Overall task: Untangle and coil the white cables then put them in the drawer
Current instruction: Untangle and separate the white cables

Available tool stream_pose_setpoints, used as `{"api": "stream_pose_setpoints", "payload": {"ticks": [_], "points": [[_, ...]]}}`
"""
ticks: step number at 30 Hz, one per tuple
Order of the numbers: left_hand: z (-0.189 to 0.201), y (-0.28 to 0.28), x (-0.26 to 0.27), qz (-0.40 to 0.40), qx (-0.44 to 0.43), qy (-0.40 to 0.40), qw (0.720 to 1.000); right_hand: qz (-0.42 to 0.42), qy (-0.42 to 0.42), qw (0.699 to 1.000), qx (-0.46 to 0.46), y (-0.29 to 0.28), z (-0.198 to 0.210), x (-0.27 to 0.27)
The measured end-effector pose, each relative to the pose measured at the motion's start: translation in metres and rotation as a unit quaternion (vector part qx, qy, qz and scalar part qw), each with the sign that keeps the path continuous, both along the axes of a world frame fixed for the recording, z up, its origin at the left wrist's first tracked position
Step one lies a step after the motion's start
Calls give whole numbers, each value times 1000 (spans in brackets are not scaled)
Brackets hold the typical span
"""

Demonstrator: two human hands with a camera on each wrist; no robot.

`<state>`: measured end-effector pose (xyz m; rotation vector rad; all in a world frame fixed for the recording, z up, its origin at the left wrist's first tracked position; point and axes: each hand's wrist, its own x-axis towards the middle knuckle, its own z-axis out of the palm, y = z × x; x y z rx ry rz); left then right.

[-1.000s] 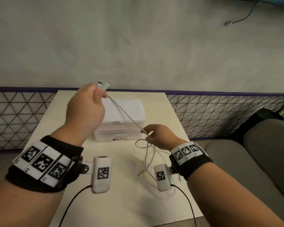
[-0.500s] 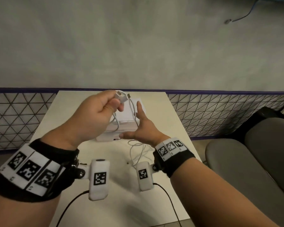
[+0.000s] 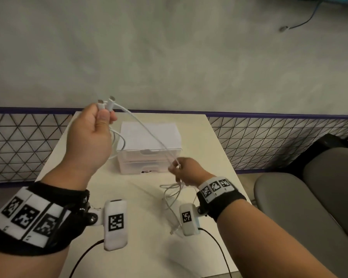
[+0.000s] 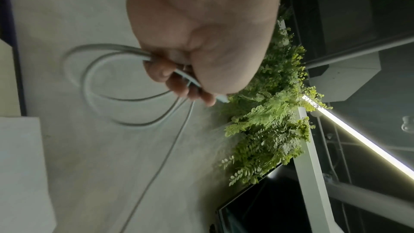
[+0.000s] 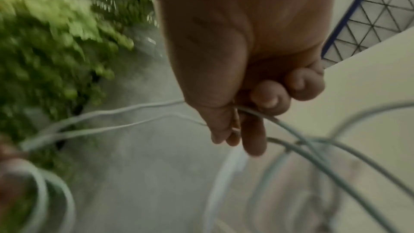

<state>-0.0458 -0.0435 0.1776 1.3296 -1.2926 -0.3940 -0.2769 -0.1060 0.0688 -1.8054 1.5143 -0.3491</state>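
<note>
White cables [image 3: 149, 135] stretched between two hands above the table [image 3: 215, 141].
Both plugs are pinched in the raised left hand [image 3: 88, 137]; strands are pinched by the right hand [image 3: 186, 170], near the drawer box [image 3: 149, 149].

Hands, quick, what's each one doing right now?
Left hand: closed, pinching the white cables near their plugs, loops hanging from it.
Right hand: closed, pinching the same cables lower down.

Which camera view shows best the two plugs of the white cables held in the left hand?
The head view: both plugs stick up clearly above the left hand. In the left wrist view the hand hides them except one tip. The right wrist view shows only blurred cable strands, no plugs.
</note>
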Motion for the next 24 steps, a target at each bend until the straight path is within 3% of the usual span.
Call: {"api": "stream_pose_setpoints", "payload": {"ticks": [4,7,12,15,18,21,24], "points": [[-20,5,-22,-52,157,-82,983,-51,-152,987,0,-1,46,-3],[-41,6,-37,-115,217,-110,963,-44,-178,983,-20,4,76,-6],[-60,-1,-58,-234,207,-149,938,-51,-175,980,-79,10,109,-4],[-60,-10,-72,-252,193,-184,930,-43,-204,975,-83,13,119,-1],[-63,-13,-81,-268,209,-188,921,-19,-188,975,-117,18,129,-2],[-71,-16,-77,-234,222,-225,919,-54,-99,958,-263,17,145,-17],[-77,-19,-64,-152,260,-147,942,-82,-39,926,-366,12,156,-35]]}}
